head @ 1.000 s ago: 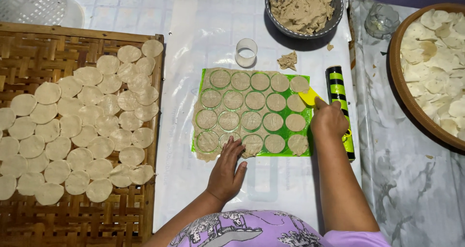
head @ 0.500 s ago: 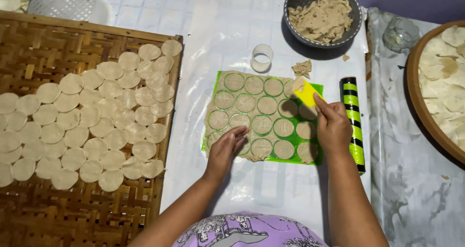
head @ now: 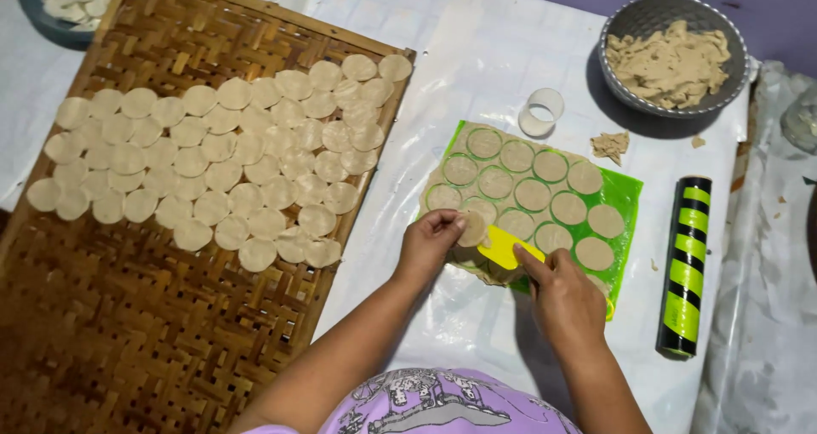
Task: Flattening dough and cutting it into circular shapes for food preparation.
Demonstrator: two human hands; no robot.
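Here, the scene is taken line by line.

Left hand: closed in a pinch on one dough disc, which is lifted at the near-left edge of the green mat.
Right hand: clamped on a yellow scraper, whose blade is laid just beside that disc; how far the blade reaches under the dough cannot quite be told from this view.
Dough sheet: spread on the mat, cut into rounds, with thin webbing left between them.
Risk, tearing: the disc looks thin and soft, so it is likely to be stretched out of round or torn if it is pulled before it is freed from the mat.
Risk, neighbours: adjacent rounds may be nicked or dragged if the scraper is pushed too far.
Risk, mat: the mat is held down by nothing visible, so it may be lifted along with sticky dough.
Risk, folding: a limp disc held by one edge may be folded onto itself and stick.
Bamboo tray: lying to the left on the tabletop, with many overlapping discs already laid on it; these could be shifted by a careless placement.
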